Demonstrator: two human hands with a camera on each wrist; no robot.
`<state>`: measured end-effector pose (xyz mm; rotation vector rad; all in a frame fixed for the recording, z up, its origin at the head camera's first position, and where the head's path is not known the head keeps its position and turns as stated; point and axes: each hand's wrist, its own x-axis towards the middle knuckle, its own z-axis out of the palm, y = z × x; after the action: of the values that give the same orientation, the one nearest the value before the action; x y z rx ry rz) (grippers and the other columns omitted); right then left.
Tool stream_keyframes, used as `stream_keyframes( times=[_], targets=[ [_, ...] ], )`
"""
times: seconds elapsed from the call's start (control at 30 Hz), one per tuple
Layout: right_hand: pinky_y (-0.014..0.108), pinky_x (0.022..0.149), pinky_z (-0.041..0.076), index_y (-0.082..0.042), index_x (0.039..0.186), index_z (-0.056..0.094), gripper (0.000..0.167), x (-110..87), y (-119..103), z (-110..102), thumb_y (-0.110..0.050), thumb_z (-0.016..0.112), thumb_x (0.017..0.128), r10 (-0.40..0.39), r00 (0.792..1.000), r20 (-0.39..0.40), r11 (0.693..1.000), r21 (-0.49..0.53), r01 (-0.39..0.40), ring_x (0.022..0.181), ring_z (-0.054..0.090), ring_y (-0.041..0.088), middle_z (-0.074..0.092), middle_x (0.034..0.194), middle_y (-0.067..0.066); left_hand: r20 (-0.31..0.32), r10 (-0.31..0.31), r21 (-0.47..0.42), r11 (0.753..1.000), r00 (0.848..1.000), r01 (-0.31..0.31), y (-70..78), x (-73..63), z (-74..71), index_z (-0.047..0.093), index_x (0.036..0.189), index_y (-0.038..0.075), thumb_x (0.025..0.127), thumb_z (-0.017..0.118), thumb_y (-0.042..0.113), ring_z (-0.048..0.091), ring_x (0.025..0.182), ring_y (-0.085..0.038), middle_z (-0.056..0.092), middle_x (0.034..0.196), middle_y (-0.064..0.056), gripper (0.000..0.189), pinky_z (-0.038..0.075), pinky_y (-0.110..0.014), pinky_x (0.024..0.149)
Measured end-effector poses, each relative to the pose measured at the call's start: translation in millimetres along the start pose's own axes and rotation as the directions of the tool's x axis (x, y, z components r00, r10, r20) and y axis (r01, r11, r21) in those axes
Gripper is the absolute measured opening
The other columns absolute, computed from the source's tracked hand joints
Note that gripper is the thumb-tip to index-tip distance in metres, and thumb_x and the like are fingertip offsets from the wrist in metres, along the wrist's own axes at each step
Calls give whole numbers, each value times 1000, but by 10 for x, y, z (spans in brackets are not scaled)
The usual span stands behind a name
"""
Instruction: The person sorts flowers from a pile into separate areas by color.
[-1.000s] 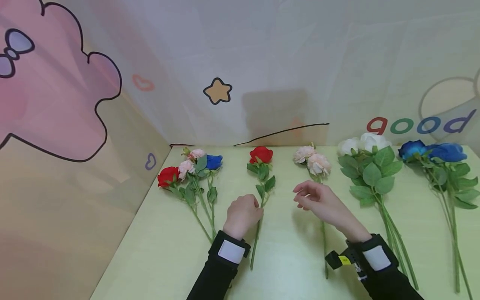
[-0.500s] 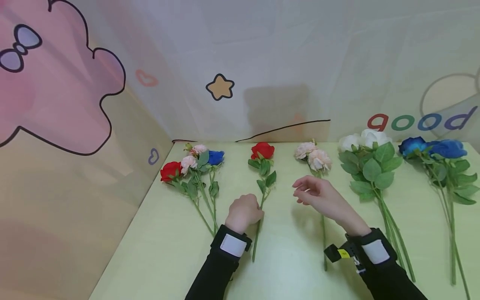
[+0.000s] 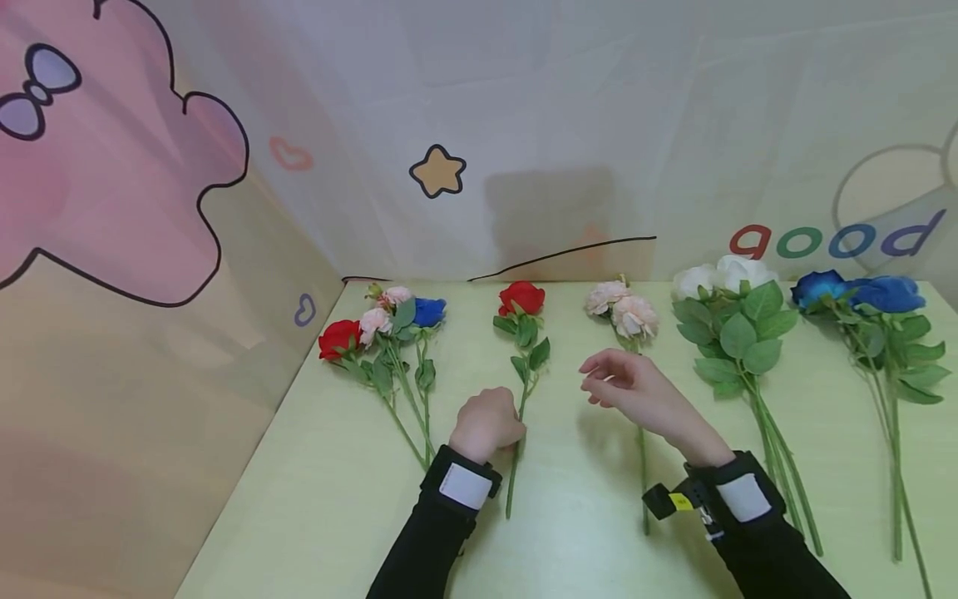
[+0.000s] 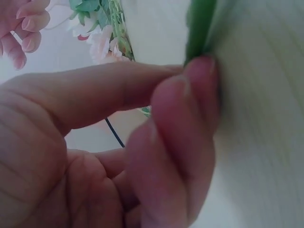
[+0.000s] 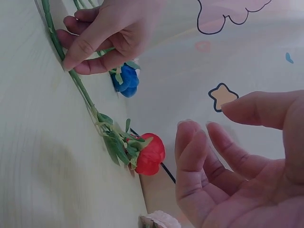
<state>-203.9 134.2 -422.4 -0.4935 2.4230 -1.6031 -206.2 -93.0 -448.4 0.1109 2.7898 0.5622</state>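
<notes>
Left hand point(image 3: 488, 423): grips narrowly, thumb and fingertips pinching the stem of the single red rose point(image 3: 527, 333) below its leaves.
Right hand point(image 3: 627, 389): to the right of the red rose, over the pink flowers' stem, fingers loosely bent, with a wide gap between thumb and fingertips.
Red rose: on the table point(image 3: 299, 507), bloom towards the backdrop point(image 3: 554, 91), stem end towards the person.
Pink flowers point(image 3: 634, 317): just right of the red rose, two full blooms at the top.
Mixed flowers point(image 3: 402, 318): left of the red rose, with red, pink and blue blooms, their stems converging.
White flowers point(image 3: 739, 334): right of the red rose, beyond the pink ones.
Blue flowers point(image 3: 887, 294): farthest right of the red rose.
</notes>
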Motion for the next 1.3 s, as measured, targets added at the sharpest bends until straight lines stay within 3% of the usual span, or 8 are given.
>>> stream_keyframes(
  times=[0.13,0.37,0.7,0.8,0.93,1.0,1.17,1.3],
  targets=[
    [30,78,58,4,120,60,28,-1,19,-4,-13,61,99,-2,1000,-11,1000,-5,2,86,71,21,67,107,26,-3,1,-29,1000,1000,-1,14,0,-1,53,47,11,86,65,4,49,44,-17,50,44,3,41,31,-27,44],
    [33,78,58,3,121,59,27,-7,23,-10,-13,62,99,-5,999,-37,1000,-9,5,83,70,16,67,106,25,-82,44,-11,999,996,-45,33,31,25,31,44,17,89,63,6,25,40,-11,21,44,7,56,19,-22,40],
    [30,79,58,2,128,54,33,-35,-24,9,-14,60,100,20,999,-42,1000,10,-19,87,71,19,68,109,25,-112,62,-40,997,992,-67,53,-19,66,30,46,17,91,62,8,26,39,-10,21,46,8,56,21,-22,40],
    [28,79,58,2,128,55,32,-32,-44,14,-13,59,100,7,997,-71,1000,15,-6,87,71,17,69,108,24,-151,74,-48,995,986,-82,41,-31,53,41,52,14,94,61,12,33,44,-11,30,50,6,47,25,-23,44],
    [26,78,57,2,126,56,30,-36,-50,47,-12,58,100,5,993,-121,999,54,2,84,70,11,70,104,18,-240,93,-67,991,966,-112,-7,-52,6,67,81,6,97,61,15,48,52,-13,62,66,-2,19,34,-24,48],
    [26,77,57,3,125,56,28,-46,-45,77,-10,57,101,19,989,-149,996,93,-6,82,68,8,70,101,13,-290,103,-82,988,952,-132,-47,-66,-20,71,97,4,98,62,15,55,55,-14,71,77,-7,15,39,-24,49],
    [21,76,56,4,120,57,23,-71,-40,177,-9,56,101,74,970,-230,972,235,-18,80,64,4,66,90,-5,-394,108,-117,979,913,-167,-159,-140,-103,70,102,4,98,62,15,56,53,-12,72,78,-7,14,41,-24,47],
    [20,76,57,-1,113,58,15,-74,-70,275,-10,54,103,118,958,-261,920,393,-6,79,63,6,65,85,-9,-471,94,-125,977,877,-172,-249,-226,-198,69,104,5,98,61,16,55,53,-12,73,80,-8,14,39,-24,48]
  ],
)
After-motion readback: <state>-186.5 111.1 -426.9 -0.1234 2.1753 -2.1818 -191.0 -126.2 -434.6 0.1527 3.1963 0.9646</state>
